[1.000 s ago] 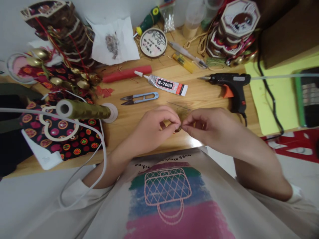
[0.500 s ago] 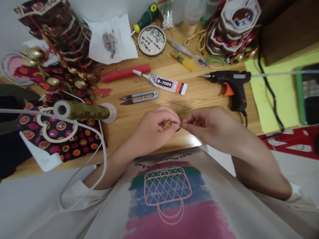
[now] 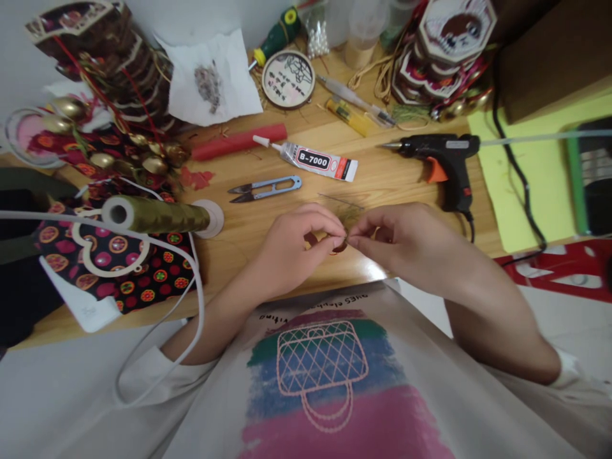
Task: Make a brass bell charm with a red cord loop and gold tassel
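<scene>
Near the table's front edge, my left hand [image 3: 303,245] and my right hand [image 3: 401,239] meet, thumb and index finger of each pinched closed. Fine olive-green threads [image 3: 352,214] fan out just beyond the touching fingertips. A small dark, brownish piece [image 3: 339,246] shows under the left fingertips; its shape is mostly hidden. Just past the fingers lies a thin metal needle-like rod [image 3: 340,201]. Blue-handled thread snips [image 3: 282,185] rest farther off to the left, and a B-7000 glue tube [image 3: 318,161] lies behind them.
A black glue gun [image 3: 442,150] lies to the right, near a yellow sheet [image 3: 507,213]. On the left, an olive thread spool [image 3: 162,214] lies on patterned fabric [image 3: 157,280], with a white cable [image 3: 198,287] looping in front. Stacked ornaments [image 3: 440,57], a round hoop [image 3: 288,79] and a screwdriver [image 3: 277,38] stand or lie behind.
The view has shifted very slightly. Both hands keep their pinch at the same spot, with only a tiny movement at the fingertips.
</scene>
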Motion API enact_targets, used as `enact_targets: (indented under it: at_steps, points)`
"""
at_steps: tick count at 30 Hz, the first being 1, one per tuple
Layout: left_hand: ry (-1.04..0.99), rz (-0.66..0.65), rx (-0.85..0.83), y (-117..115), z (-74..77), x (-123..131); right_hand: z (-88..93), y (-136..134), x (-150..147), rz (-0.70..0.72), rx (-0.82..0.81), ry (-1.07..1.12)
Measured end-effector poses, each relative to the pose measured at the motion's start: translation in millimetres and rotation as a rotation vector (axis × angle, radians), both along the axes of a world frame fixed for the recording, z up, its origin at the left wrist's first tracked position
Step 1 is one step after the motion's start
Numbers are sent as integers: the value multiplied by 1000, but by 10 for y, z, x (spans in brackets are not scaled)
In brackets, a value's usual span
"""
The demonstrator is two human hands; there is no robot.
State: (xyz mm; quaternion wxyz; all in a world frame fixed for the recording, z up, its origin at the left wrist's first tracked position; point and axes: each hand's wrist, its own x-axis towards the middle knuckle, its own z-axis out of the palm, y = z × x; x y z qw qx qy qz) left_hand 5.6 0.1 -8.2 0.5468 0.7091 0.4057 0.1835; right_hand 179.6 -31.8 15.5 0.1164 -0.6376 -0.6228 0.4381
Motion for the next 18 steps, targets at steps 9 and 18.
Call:
enact_targets:
  at_steps: [9, 18]
  points:
    - [-10, 18, -42, -7, 2, 9, 10, -3, 2, 8, -3, 0]
    - [-11, 67, -136, -4, -55, 5, 1, 11, -2, 12, 37, 7]
